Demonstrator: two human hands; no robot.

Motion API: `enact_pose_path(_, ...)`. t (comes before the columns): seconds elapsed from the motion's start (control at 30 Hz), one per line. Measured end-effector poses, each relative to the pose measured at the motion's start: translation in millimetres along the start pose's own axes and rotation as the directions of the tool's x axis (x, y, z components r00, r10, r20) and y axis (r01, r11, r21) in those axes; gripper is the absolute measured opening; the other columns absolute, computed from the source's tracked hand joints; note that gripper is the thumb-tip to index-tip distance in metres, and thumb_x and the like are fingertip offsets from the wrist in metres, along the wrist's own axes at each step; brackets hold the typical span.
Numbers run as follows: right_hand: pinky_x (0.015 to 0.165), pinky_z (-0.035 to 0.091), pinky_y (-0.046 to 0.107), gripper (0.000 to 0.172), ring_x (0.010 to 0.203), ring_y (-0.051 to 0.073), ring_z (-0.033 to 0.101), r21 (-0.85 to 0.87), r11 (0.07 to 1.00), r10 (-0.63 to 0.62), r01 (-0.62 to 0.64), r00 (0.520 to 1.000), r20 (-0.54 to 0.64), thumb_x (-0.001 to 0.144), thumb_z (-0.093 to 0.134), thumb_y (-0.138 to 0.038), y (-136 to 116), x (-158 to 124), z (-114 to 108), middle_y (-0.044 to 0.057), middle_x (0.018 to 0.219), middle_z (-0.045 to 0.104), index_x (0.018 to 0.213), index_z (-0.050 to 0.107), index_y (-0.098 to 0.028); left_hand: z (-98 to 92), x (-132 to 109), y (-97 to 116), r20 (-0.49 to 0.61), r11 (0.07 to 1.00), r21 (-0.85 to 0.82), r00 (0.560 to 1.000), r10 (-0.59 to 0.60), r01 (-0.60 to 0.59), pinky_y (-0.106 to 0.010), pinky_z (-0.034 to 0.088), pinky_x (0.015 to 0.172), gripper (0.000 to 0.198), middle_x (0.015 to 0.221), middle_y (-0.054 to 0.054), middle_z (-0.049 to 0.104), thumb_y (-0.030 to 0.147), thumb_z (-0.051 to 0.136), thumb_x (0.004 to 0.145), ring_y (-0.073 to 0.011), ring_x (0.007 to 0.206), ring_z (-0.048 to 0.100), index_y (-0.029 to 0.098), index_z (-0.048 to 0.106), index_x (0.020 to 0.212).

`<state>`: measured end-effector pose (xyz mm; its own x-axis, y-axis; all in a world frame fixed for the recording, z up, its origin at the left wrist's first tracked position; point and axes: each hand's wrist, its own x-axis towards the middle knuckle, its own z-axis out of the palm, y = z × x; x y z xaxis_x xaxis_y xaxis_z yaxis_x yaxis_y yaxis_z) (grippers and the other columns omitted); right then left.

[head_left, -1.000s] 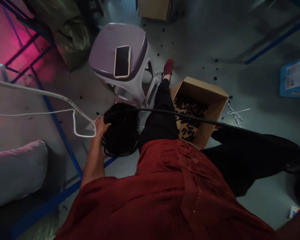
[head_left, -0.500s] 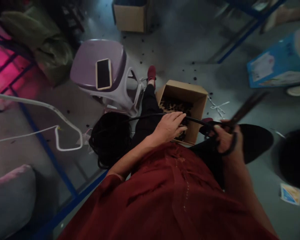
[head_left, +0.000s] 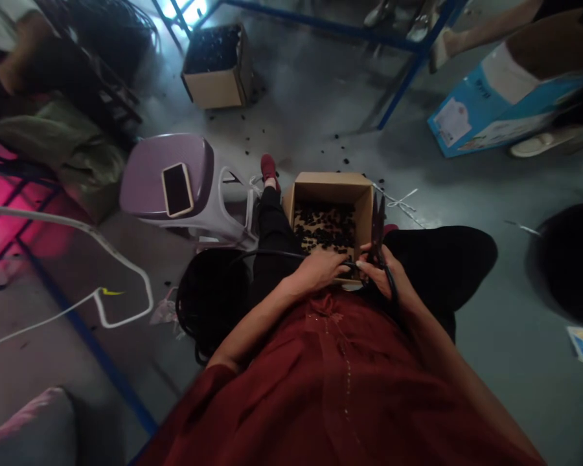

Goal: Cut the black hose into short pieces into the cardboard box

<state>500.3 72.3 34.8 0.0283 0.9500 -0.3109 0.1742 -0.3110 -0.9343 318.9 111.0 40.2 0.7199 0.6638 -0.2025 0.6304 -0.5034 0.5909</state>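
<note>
The left hand (head_left: 320, 270) pinches the cable (head_left: 272, 254) at the near rim of the box (head_left: 333, 183). The right hand (head_left: 381, 275) is closed round the scissors (head_left: 377, 223). Cut pieces (head_left: 323, 230) cover the box floor, but the coil (head_left: 211, 294) at left looks big, so much seems uncut.

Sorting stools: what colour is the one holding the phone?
The stool is pale purple, clearest in the head view.

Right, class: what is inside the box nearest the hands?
Small black pieces; the left hand, holding cable, and right hand, holding scissors, cover the near edge of the box.
</note>
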Motion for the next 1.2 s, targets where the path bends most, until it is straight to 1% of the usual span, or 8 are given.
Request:
enact_pose_path(0.13,0.050,0.044,0.024,0.047,0.053,0.009,0.051,-0.008,1.000,0.019,-0.018,0.998,0.057,0.067,0.067,-0.046,-1,0,0,-0.003,0.075,0.054,0.102,0.048,-0.021,-4.6,-9,6,0.176,0.958,-0.266,0.983,-0.057,0.104,-0.025,0.044,0.073,0.035,0.095,-0.006,0.066,0.037,0.037,0.091,-0.0169,0.082,0.060,0.017,0.058,0.111)
enact_pose_path(0.33,0.049,0.044,0.023,0.051,0.054,0.011,0.051,0.005,0.999,0.033,-0.034,0.992,0.125,0.062,0.071,-0.047,-7,10,3,-0.002,0.074,0.055,0.101,0.051,-0.022,-16.3,-6,8,0.366,0.764,-0.589,0.930,-0.042,0.266,-0.022,0.044,0.062,0.038,0.085,-0.004,0.062,0.035,0.030,0.093,-0.0091,0.061,0.054,0.012,0.054,0.112)
enact_pose_path(0.47,0.050,0.045,0.024,0.051,0.055,0.011,0.052,0.031,0.998,0.047,-0.050,0.995,0.085,0.060,0.073,-0.045,-8,14,7,-0.002,0.075,0.056,0.100,0.052,-0.022,-16.3,-1,5,0.282,0.793,-0.559,0.955,-0.093,0.243,-0.021,0.042,0.067,0.036,0.081,-0.002,0.061,0.036,0.035,0.092,-0.0097,0.067,0.052,0.012,0.060,0.100)
enact_pose_path(0.57,0.053,0.047,0.025,0.050,0.058,0.012,0.055,0.109,0.991,0.075,-0.078,0.996,0.039,0.062,0.071,-0.046,-1,17,9,-0.001,0.078,0.057,0.103,0.052,-0.023,-13.4,0,5,0.185,0.819,-0.521,0.969,-0.166,0.240,-0.020,0.041,0.072,0.032,0.087,-0.002,0.062,0.032,0.037,0.092,-0.0110,0.077,0.053,0.013,0.061,0.101)
enact_pose_path(0.7,0.056,0.050,0.027,0.053,0.064,0.015,0.059,0.276,0.944,0.174,-0.180,0.984,0.048,0.060,0.072,-0.046,9,22,10,-0.001,0.085,0.061,0.106,0.052,-0.026,-8.8,0,5,0.131,0.818,-0.496,0.957,-0.259,0.290,-0.019,0.040,0.066,0.032,0.081,-0.002,0.061,0.032,0.037,0.092,-0.0107,0.073,0.052,0.012,0.062,0.096)
enact_pose_path(0.87,0.064,0.053,0.027,0.052,0.074,0.017,0.063,0.339,0.914,0.210,-0.224,0.975,0.076,0.058,0.074,-0.041,18,30,11,0.000,0.090,0.064,0.104,0.052,-0.028,-2.6,1,-2,0.101,0.798,-0.509,0.944,-0.315,0.321,-0.019,0.039,0.066,0.031,0.075,0.000,0.058,0.031,0.037,0.091,-0.0100,0.071,0.051,0.013,0.061,0.086)
enact_pose_path(1.07,0.059,0.053,0.027,0.053,0.069,0.017,0.062,0.360,0.896,0.230,-0.260,0.965,0.125,0.057,0.074,-0.039,28,41,19,-0.001,0.084,0.063,0.104,0.052,-0.028,1.6,-3,-7,0.190,0.678,-0.602,0.900,-0.392,0.422,-0.019,0.038,0.058,0.030,0.075,-0.001,0.058,0.033,0.039,0.090,-0.0087,0.062,0.048,0.012,0.061,0.091)
enact_pose_path(1.2,0.051,0.050,0.024,0.054,0.061,0.014,0.059,0.346,0.901,0.242,-0.262,0.965,0.100,0.055,0.076,-0.037,34,44,18,-0.003,0.078,0.061,0.104,0.053,-0.027,4.9,0,-11,0.220,0.644,-0.642,0.904,-0.366,0.417,-0.019,0.038,0.057,0.026,0.071,0.000,0.056,0.032,0.044,0.088,-0.0082,0.059,0.047,0.012,0.062,0.089)
